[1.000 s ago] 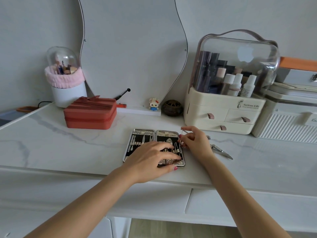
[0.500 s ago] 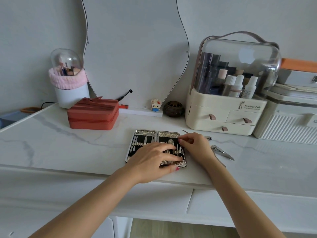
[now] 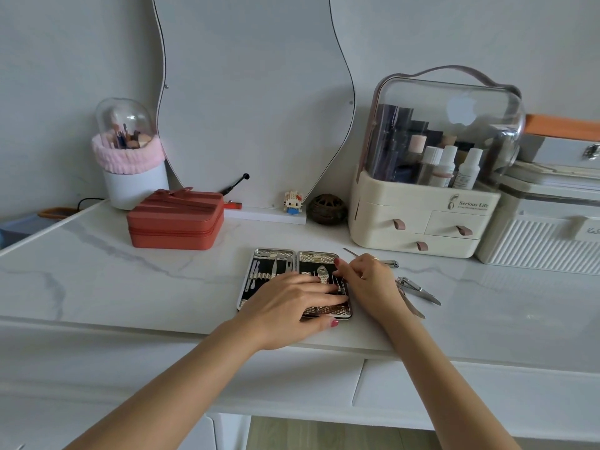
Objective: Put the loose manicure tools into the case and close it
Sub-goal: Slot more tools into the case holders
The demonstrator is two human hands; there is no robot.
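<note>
Metal case (image 3: 274,258) lies open on desk (image 3: 130,287). Right hand (image 3: 370,280) came down from a second ago, fingers pinching a thin tool into right half; left hand (image 3: 289,303) flat, bracing it. Clippers (image 3: 417,289) still loose beside.

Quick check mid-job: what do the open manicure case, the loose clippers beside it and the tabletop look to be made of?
Manicure case: bright metal-looking rim, glinting; dark lining, probably fabric or leatherette. Clippers: polished steel by the mirror-like shine. Tabletop: white with grey veins and a soft gloss, marble or a marble-look slab; the view cannot settle which.
</note>
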